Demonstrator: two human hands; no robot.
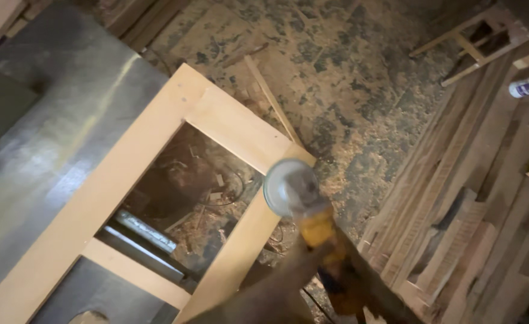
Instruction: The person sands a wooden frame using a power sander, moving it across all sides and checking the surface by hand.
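A yellow angle grinder [317, 231] with a round grey disc [290, 188] hovers over the right rail of a pale wooden frame [133, 157], close to its far right corner. My left hand [279, 288] comes up from the bottom edge and grips the tool just behind its head. My right hand [369, 288], dark and blurred, wraps the rear of the tool body at the lower right. The disc is motion-blurred, and whether it touches the wood cannot be told. The frame lies on a grey metal machine table [48, 138].
Stacked wooden planks and frame pieces [468, 198] fill the right side. The floor [336, 78] is thick with sawdust, and a thin wooden strip [272, 99] lies on it. A small bottle [524, 87] rests on the planks at upper right. Scraps and a cable show through the frame opening [198, 198].
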